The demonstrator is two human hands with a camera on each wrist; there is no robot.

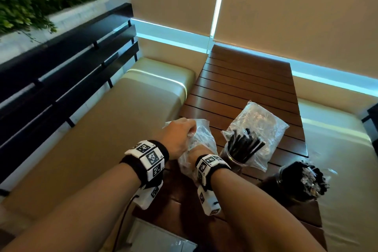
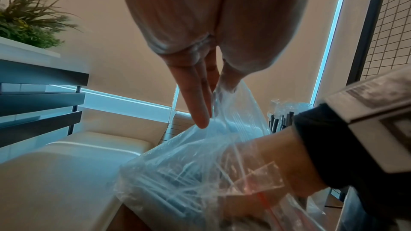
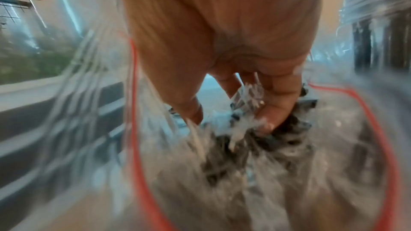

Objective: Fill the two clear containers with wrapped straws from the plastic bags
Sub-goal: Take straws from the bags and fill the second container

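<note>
My left hand pinches the upper edge of a clear plastic bag and holds its mouth up above the table's near left part. In the left wrist view the fingers and thumb nip the film. My right hand is deep inside this bag, with fingers curled round a bunch of wrapped black straws; that view is blurred. A clear container with black straws stands right of the bag. A second container, full of wrapped straws, stands at the near right.
Another plastic bag lies flat on the slatted wooden table behind the first container. Beige cushioned benches flank the table on both sides. A dark slatted rail and plants are at the left.
</note>
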